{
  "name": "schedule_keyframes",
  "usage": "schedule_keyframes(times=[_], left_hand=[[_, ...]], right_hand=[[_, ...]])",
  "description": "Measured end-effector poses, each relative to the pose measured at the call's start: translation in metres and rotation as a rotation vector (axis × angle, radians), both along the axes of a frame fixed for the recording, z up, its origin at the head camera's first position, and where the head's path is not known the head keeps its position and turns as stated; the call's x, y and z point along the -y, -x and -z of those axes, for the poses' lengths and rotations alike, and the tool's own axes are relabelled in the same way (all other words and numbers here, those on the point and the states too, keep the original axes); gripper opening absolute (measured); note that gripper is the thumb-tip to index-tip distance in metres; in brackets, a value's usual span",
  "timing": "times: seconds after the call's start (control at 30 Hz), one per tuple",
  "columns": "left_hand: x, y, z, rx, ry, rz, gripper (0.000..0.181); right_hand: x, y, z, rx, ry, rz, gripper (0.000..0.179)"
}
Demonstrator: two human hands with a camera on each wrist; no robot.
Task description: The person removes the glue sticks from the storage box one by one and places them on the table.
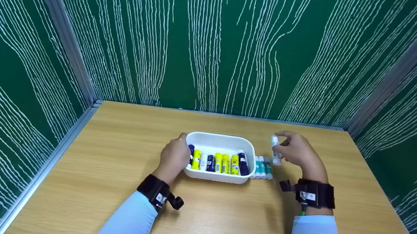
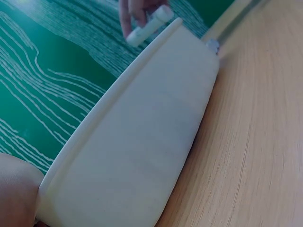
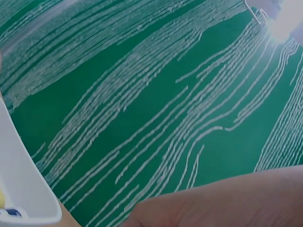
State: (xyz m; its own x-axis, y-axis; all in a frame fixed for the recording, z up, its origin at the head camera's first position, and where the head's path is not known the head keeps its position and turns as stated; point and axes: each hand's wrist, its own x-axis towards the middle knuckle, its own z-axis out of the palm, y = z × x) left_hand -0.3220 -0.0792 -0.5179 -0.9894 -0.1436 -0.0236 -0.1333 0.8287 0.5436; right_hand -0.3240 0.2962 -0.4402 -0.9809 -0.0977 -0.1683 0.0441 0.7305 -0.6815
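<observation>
My left hand (image 1: 176,153) grips the left end of a white plastic bin (image 1: 218,176). Inside, a row of glue sticks lies side by side: yellow ones (image 1: 225,164), dark blue ones (image 1: 243,163) and a white one (image 1: 203,162). Raised to the right of the bin, my right hand (image 1: 296,149) pinches a white glue stick (image 1: 276,159) between thumb and fingers, and the stick stands nearly upright. The left wrist view shows this glue stick (image 2: 150,27) beyond the bin's long side wall (image 2: 132,132). In the right wrist view only part of that hand (image 3: 199,205) appears; its fingertips are hidden.
Several teal-and-white glue sticks (image 1: 263,167) lie in a row on the wooden table (image 1: 222,216), right beside the bin's right end. Green panels (image 1: 233,51) with white wavy lines enclose the table at the back and sides, framed by grey metal posts (image 1: 65,33).
</observation>
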Motion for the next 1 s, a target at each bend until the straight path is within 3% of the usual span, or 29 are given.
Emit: schedule_keyframes(times=[0.33,0.5,1.0], left_hand=[[-0.001,-0.001,-0.003,0.030,-0.023,-0.017,0.053],[0.002,-0.001,0.000,-0.013,0.001,0.012,0.050],[0.000,0.000,0.000,0.004,-0.014,0.003,0.052]], right_hand=[[-0.021,0.011,0.026,0.071,0.020,0.004,0.068],[-0.027,0.013,0.037,0.107,0.057,-0.019,0.070],[-0.025,0.016,0.051,0.238,-0.010,-0.002,0.067]])
